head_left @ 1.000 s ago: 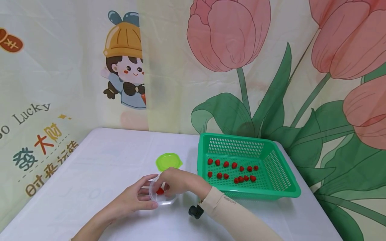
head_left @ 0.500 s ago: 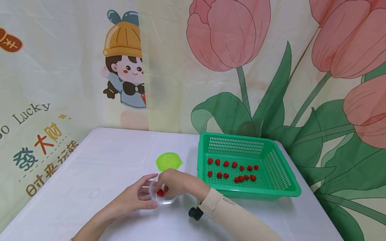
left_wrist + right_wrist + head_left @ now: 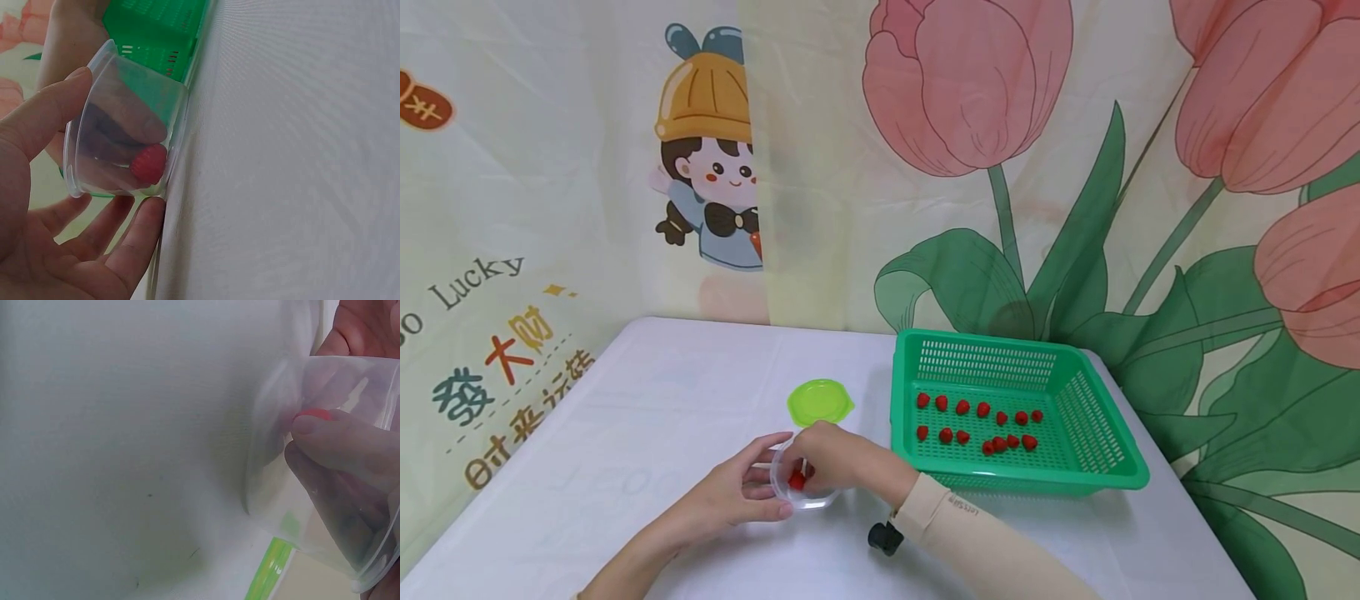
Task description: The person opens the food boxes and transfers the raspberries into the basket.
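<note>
A clear plastic tub [image 3: 811,503] stands on the white table, its round mouth facing up. My left hand [image 3: 730,492] holds it from the left side, thumb near the rim and fingers round the wall, as the left wrist view shows. My right hand [image 3: 835,454] reaches down into the tub. Its thumb and fingers pinch a red raspberry [image 3: 149,164] close to the tub's bottom. The thumb covers most of that raspberry [image 3: 314,414] in the right wrist view. Behind the tub lies a lime-green lid [image 3: 820,402], flat on the table.
To the right sits a green slotted basket [image 3: 1000,477]. Several raspberries [image 3: 962,407] lie in two rough rows on its floor. A black wrist camera [image 3: 885,538] hangs under the right sleeve [image 3: 977,533]. A printed cloth backdrop [image 3: 820,167] rises behind the table.
My right hand and the raspberry have shifted very slightly within the tub. The left hand, tub, lid and basket have stayed in place.
</note>
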A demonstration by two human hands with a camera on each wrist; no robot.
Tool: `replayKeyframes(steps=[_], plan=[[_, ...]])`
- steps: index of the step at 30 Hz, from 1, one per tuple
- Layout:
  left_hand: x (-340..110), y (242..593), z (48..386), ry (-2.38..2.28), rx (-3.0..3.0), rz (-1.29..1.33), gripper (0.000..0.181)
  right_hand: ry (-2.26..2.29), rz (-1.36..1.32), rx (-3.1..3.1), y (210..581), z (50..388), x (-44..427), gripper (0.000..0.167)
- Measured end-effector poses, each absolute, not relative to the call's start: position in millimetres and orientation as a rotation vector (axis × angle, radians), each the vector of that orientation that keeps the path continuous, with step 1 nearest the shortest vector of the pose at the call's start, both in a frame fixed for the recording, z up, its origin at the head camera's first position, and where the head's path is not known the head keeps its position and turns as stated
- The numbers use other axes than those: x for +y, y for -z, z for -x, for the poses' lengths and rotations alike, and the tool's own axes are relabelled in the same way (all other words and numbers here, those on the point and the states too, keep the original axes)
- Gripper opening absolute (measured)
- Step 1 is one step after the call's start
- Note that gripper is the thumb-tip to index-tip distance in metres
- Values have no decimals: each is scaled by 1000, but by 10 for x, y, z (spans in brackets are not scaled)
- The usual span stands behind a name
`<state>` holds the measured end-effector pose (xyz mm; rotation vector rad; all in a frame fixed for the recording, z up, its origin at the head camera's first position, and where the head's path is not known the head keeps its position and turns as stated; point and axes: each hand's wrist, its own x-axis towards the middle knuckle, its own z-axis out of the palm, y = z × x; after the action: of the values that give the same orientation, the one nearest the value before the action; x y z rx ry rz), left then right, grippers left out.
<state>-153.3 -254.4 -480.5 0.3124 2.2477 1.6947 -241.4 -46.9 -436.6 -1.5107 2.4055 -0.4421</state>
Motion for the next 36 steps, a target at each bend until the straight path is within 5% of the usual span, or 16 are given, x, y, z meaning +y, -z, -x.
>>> replayKeyframes(steps=[21,36], plan=[[-2543,4824,1564,-1769,2178,-362,100,477,1537,2402,4315,2418,-355,19],[-2546,4812,1565,-1743,2204,-344,101,647,1456,2428,3939,2334,-36,16]])
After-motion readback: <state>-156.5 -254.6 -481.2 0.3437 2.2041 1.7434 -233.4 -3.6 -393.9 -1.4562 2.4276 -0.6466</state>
